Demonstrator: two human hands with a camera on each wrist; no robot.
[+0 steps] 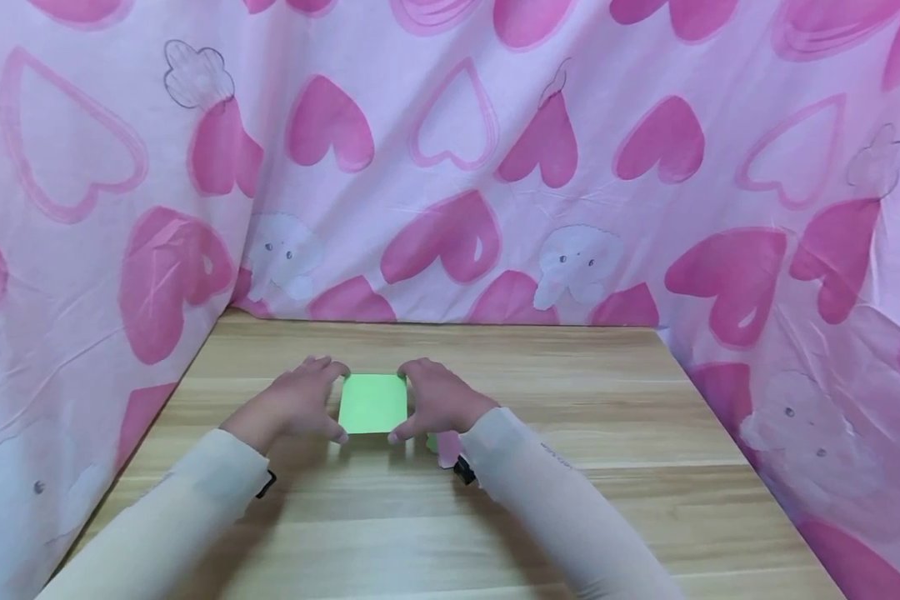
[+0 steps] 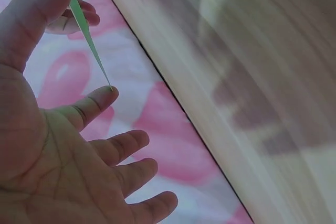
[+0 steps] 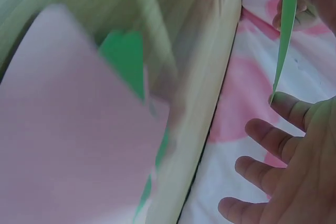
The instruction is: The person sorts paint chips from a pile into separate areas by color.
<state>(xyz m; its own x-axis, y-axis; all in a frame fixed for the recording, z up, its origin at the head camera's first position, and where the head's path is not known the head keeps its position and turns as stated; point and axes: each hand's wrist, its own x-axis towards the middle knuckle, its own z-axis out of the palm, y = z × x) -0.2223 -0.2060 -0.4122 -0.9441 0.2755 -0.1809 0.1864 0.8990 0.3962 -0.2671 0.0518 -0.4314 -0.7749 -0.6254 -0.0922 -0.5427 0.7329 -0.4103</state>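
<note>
A square light-green sheet of paper (image 1: 373, 404) is held up over the table between both hands, its face toward the head camera. My left hand (image 1: 300, 404) holds its left side, with thumb and index finger at the near and far corners. On the opposite side my right hand (image 1: 438, 402) grips the sheet the same way. Both wrist views show the paper almost edge-on, a thin strip (image 2: 90, 40) reaching the index fingertip. The other fingers of each hand are spread away from it.
Beneath the right wrist lies a pink paper piece (image 1: 448, 450) with green paper (image 3: 126, 59) showing behind it. The wood-grain table (image 1: 375, 533) is enclosed on three sides by pink heart-patterned cloth (image 1: 450, 208).
</note>
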